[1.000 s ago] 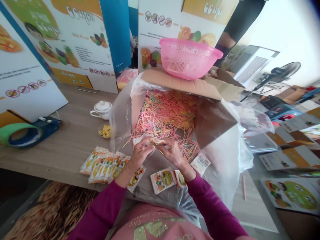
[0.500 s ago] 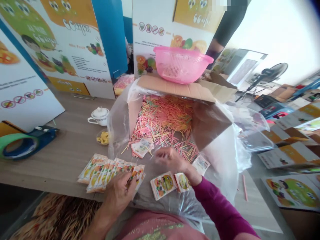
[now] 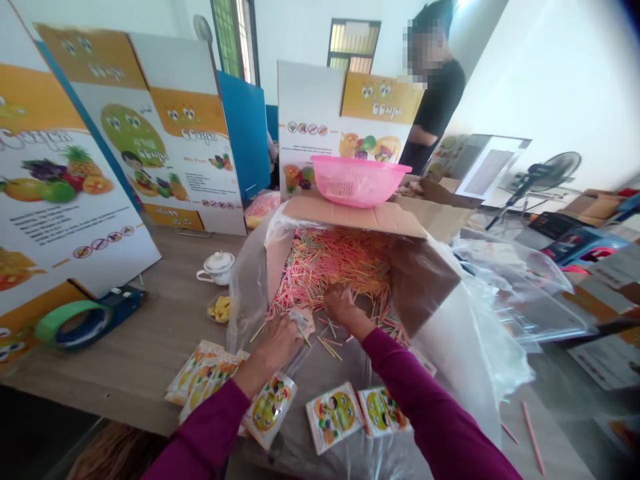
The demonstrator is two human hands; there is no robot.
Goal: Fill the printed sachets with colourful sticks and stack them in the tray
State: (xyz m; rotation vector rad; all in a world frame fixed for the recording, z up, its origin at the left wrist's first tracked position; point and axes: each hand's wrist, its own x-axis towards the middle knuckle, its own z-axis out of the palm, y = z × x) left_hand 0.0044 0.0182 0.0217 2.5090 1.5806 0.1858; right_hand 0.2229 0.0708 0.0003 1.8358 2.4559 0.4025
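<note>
A cardboard box lined with clear plastic holds a loose heap of thin pink, yellow and green sticks. My left hand is at the box's near edge, its fingers closed on a small white printed packet. My right hand reaches down into the sticks, fingers bunched, and what they grip is hidden. Below the hands, colourful printed packets lie on the plastic, and a row of sachets lies to the left of my left wrist.
A pink plastic colander sits on the box's far flap. On the wooden table are a white lidded pot, a dish of yellow pieces and green tape in a blue dispenser. A person stands beyond printed display boards.
The view has tilted upward, showing more of the room. My left hand has moved from the sachets to the box edge, and my right hand has gone down into the sticks.
</note>
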